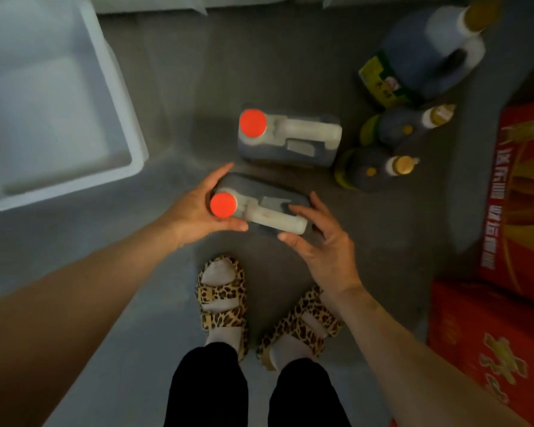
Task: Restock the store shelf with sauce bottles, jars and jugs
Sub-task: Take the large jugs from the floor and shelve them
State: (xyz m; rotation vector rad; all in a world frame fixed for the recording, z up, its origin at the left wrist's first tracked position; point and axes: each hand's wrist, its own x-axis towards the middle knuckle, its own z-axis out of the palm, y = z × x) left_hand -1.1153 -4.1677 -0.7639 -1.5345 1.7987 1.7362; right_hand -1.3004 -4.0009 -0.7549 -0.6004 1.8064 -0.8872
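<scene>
Between my hands is a dark sauce jug [261, 197] with an orange-red cap and a white handle, seen from above. My left hand [198, 208] grips its cap end, thumb under the cap and fingers along the far side. My right hand [318, 241] holds the handle end, thumb on the near side and fingers over the top. A second jug [290, 138] of the same kind stands on the grey floor just beyond. To the right stand a large dark jug [426, 53] with a gold cap and two smaller dark bottles [404, 126] [373, 171].
A white foam box [117, 97] sits on the floor at the left. Red cartons [518, 211] are stacked at the right edge. My feet in leopard-print sandals [222, 303] stand right below the held jug.
</scene>
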